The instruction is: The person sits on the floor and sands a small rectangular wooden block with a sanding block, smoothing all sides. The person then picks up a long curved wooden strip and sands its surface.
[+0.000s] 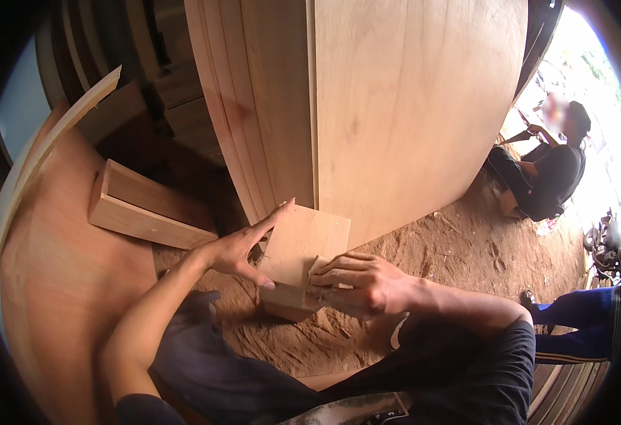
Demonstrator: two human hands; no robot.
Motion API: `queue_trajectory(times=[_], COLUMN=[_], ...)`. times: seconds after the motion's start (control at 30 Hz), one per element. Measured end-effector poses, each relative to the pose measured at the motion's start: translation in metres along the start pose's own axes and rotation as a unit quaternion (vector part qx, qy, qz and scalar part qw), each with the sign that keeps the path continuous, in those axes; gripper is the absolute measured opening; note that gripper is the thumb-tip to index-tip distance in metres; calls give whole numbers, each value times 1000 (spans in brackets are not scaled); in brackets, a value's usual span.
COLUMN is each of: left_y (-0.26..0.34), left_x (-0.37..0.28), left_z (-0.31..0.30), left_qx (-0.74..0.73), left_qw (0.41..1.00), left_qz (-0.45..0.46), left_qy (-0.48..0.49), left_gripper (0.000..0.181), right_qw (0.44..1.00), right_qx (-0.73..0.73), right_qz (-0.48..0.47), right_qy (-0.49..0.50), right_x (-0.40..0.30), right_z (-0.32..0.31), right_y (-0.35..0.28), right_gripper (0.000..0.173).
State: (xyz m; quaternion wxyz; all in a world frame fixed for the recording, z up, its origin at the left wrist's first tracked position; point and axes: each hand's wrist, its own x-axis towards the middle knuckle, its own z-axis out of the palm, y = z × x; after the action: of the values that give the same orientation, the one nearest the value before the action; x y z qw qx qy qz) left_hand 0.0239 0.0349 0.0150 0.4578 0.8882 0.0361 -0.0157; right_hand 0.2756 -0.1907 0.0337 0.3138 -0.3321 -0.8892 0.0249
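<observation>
Before me a small wooden box (307,239), like a drawer, stands tilted above the sandy ground with one flat face up. My left hand (241,252) grips its left side, thumb at the near edge and fingers stretched to the far corner. Folded tan sheet, apparently sandpaper (313,273), is in my right hand (366,284), pressed against the box's near right edge. My right fingers are bent over the sheet and hide part of it. The box's underside is partly hidden.
A tall wooden cabinet (416,106) rises just beyond the box. An open wooden drawer (151,220) lies left on a curved-looking wood panel (66,265). A person (549,164) sits at right; another person's blue-trousered legs (576,324) are nearer. Stacked boards (570,382) lie below them.
</observation>
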Motion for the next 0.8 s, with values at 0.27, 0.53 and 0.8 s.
queue_trajectory(times=[0.27,0.53,0.8], left_y=[-4,-2,-2], left_x=[1,5,6], left_z=[-4,-4,-4], left_qx=[-7,-9,-13], left_qw=[1000,1000,1000], left_qz=[4,-10,-10], left_qy=[8,5,3], left_gripper=[160,159,160], right_qw=[998,984,983], right_qx=[-28,-20,44], right_qz=[49,169,170], right_qy=[-17,53,51], right_x=[4,-13,-16], right_z=[-11,-14,-11], right_y=[2,26,34], right_gripper=[13,25,19])
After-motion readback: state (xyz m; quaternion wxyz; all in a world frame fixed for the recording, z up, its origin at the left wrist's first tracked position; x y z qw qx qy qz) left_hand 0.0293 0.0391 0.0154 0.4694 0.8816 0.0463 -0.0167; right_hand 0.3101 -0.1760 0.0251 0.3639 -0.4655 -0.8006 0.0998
